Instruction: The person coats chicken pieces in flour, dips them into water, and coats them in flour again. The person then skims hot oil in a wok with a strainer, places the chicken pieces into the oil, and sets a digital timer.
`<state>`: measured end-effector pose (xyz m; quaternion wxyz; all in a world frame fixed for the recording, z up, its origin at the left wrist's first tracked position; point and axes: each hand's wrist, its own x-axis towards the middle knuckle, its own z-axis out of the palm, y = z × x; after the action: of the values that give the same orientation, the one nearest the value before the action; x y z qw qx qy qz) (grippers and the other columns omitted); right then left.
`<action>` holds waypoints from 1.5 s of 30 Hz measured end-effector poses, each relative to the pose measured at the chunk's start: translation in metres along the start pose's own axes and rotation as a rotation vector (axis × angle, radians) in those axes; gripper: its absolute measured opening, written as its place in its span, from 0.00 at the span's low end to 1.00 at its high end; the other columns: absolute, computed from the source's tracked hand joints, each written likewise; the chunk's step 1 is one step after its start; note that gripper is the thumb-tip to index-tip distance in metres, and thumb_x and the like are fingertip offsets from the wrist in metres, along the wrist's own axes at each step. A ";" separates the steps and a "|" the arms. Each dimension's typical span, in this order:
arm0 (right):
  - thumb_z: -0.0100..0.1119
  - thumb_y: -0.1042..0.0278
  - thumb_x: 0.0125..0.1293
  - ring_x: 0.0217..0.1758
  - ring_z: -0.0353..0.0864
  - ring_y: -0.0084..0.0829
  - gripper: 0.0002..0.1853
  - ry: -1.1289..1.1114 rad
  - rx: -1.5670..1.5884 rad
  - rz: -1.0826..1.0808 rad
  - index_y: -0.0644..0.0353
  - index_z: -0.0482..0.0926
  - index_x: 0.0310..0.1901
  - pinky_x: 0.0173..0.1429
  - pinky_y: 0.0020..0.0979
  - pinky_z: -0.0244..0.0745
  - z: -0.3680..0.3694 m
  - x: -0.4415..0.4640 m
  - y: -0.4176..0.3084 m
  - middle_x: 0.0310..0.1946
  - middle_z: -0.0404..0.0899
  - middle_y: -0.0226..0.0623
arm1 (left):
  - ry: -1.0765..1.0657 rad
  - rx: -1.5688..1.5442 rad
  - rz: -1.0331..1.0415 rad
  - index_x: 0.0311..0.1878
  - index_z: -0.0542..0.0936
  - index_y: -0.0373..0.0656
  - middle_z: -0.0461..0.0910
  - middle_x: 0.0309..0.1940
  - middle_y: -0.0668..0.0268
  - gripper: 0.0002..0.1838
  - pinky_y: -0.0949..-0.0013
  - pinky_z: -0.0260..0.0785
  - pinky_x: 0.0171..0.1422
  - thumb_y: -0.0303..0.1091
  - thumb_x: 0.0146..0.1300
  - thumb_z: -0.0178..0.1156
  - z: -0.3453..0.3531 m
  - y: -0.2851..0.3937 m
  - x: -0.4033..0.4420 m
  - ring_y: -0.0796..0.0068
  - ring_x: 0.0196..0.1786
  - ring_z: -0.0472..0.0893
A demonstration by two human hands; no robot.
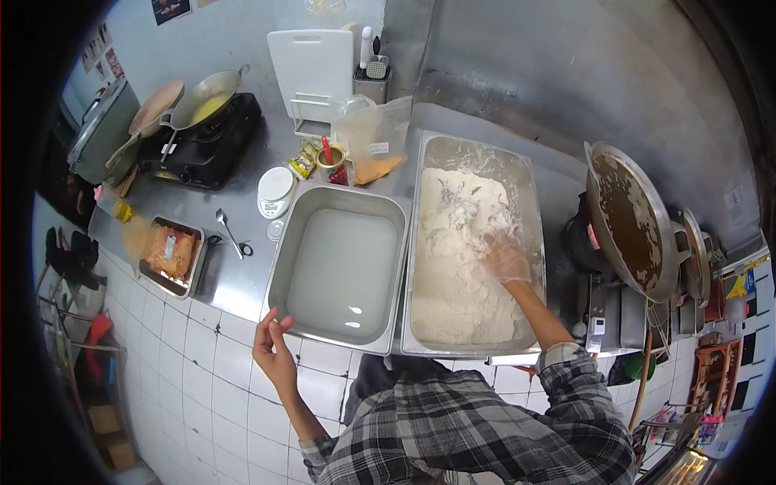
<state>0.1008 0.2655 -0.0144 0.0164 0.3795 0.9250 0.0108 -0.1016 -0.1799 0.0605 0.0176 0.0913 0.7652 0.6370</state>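
My right hand (pixel 508 257), in a clear plastic glove, reaches into a deep metal pan of flour (pixel 465 311). Its fingertips are hidden among floury lumps (pixel 462 214), so I cannot tell whether it grips anything. Beside this pan, on the left, stands a second metal pan (pixel 279 267) holding cloudy water (pixel 343 267). My left hand (pixel 273 343) is bare and raised just off that pan's near left corner. Its fingers are apart and hold nothing.
A large wok of oil (pixel 634 218) sits on a burner at right. Along the counter are a kitchen scale (pixel 276 190), an open can (pixel 332 168), a fork (pixel 229 233), a tray of marinated meat (pixel 174 255) and a black stove (pixel 206 149) with a pan. A white cutting board (pixel 311 69) leans behind.
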 end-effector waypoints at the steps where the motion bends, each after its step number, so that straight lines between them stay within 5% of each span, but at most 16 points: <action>1: 0.51 0.57 0.63 0.61 0.71 0.44 0.24 -0.057 -0.016 0.010 0.52 0.70 0.60 0.62 0.39 0.68 -0.007 0.006 -0.002 0.54 0.73 0.49 | 0.012 0.006 0.006 0.52 0.78 0.37 0.85 0.33 0.61 0.15 0.72 0.67 0.55 0.35 0.72 0.48 -0.003 0.001 0.000 0.78 0.39 0.82; 5: 0.53 0.54 0.62 0.62 0.69 0.44 0.26 -0.159 -0.045 -0.024 0.49 0.68 0.62 0.62 0.41 0.69 -0.019 0.017 -0.009 0.56 0.70 0.45 | 0.070 -0.010 0.015 0.52 0.78 0.37 0.85 0.32 0.61 0.15 0.71 0.66 0.56 0.35 0.72 0.48 -0.012 0.005 -0.001 0.78 0.39 0.82; 9: 0.54 0.52 0.60 0.65 0.65 0.45 0.32 -0.173 0.003 -0.024 0.49 0.63 0.66 0.66 0.48 0.65 0.046 0.046 0.022 0.63 0.63 0.39 | 0.083 0.027 0.036 0.52 0.78 0.37 0.84 0.32 0.61 0.14 0.72 0.67 0.54 0.34 0.72 0.48 -0.022 0.010 -0.003 0.77 0.40 0.82; 14: 0.56 0.50 0.59 0.68 0.63 0.41 0.38 -0.570 -0.272 -0.237 0.49 0.56 0.70 0.67 0.52 0.62 0.030 0.103 0.021 0.69 0.58 0.36 | 0.127 0.100 0.025 0.51 0.78 0.36 0.83 0.31 0.61 0.14 0.74 0.68 0.50 0.33 0.72 0.48 -0.038 0.010 -0.016 0.77 0.38 0.82; 22: 0.54 0.53 0.59 0.56 0.77 0.44 0.35 -0.362 -0.048 0.038 0.50 0.61 0.68 0.60 0.39 0.70 -0.016 0.048 -0.010 0.56 0.74 0.49 | 0.141 0.082 -0.028 0.50 0.78 0.36 0.83 0.32 0.61 0.14 0.72 0.69 0.51 0.34 0.72 0.48 -0.040 0.003 -0.023 0.76 0.39 0.82; 25: 0.54 0.56 0.60 0.51 0.79 0.45 0.28 -0.048 0.021 -0.018 0.50 0.66 0.64 0.62 0.42 0.69 0.030 0.043 0.024 0.44 0.82 0.42 | 0.148 0.092 -0.021 0.51 0.78 0.36 0.84 0.31 0.61 0.14 0.72 0.68 0.53 0.34 0.72 0.48 -0.041 0.005 -0.020 0.76 0.38 0.82; 27: 0.53 0.59 0.59 0.50 0.79 0.46 0.27 -0.002 -0.276 -0.320 0.52 0.68 0.62 0.62 0.43 0.69 0.031 0.044 0.055 0.41 0.82 0.42 | 0.158 0.099 -0.009 0.51 0.78 0.37 0.84 0.31 0.61 0.14 0.71 0.67 0.54 0.34 0.72 0.48 -0.044 0.005 -0.017 0.76 0.38 0.82; 29: 0.52 0.62 0.59 0.51 0.79 0.47 0.25 0.018 -0.215 -0.302 0.54 0.69 0.60 0.62 0.43 0.69 0.020 0.037 0.055 0.40 0.82 0.44 | 0.161 0.101 0.002 0.51 0.78 0.37 0.84 0.31 0.61 0.14 0.71 0.66 0.55 0.35 0.72 0.48 -0.048 0.005 -0.014 0.77 0.39 0.82; 32: 0.49 0.67 0.59 0.52 0.77 0.50 0.23 0.007 0.395 0.208 0.56 0.72 0.58 0.63 0.43 0.67 -0.064 0.014 0.008 0.39 0.81 0.48 | 0.162 0.064 0.009 0.52 0.78 0.38 0.84 0.31 0.61 0.14 0.70 0.66 0.54 0.35 0.72 0.48 -0.051 0.003 -0.008 0.77 0.39 0.81; 37: 0.48 0.65 0.60 0.45 0.80 0.54 0.24 0.341 -0.064 -0.220 0.56 0.70 0.60 0.60 0.45 0.70 -0.037 0.038 0.031 0.41 0.80 0.52 | 0.192 0.077 0.029 0.52 0.78 0.38 0.84 0.32 0.61 0.14 0.73 0.66 0.51 0.34 0.72 0.48 -0.062 0.000 -0.005 0.78 0.38 0.81; 41: 0.52 0.65 0.60 0.44 0.80 0.52 0.24 0.208 -0.088 -0.074 0.57 0.70 0.60 0.57 0.43 0.73 -0.116 0.038 -0.034 0.41 0.80 0.50 | 0.243 0.025 -0.005 0.52 0.77 0.37 0.84 0.32 0.61 0.14 0.73 0.67 0.53 0.33 0.72 0.48 -0.077 -0.012 -0.008 0.78 0.39 0.82; 45: 0.61 0.63 0.56 0.39 0.81 0.46 0.26 -0.066 0.487 -0.293 0.58 0.72 0.57 0.49 0.41 0.74 -0.159 0.066 -0.088 0.38 0.80 0.47 | 0.304 0.050 -0.034 0.52 0.77 0.38 0.84 0.32 0.61 0.14 0.74 0.67 0.53 0.33 0.72 0.48 -0.091 -0.019 -0.013 0.79 0.39 0.82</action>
<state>-0.0147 0.2481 0.1399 -0.0437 0.2349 0.9443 -0.2263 -0.1038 -0.2741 0.0578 -0.0899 -0.0186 0.7762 0.6238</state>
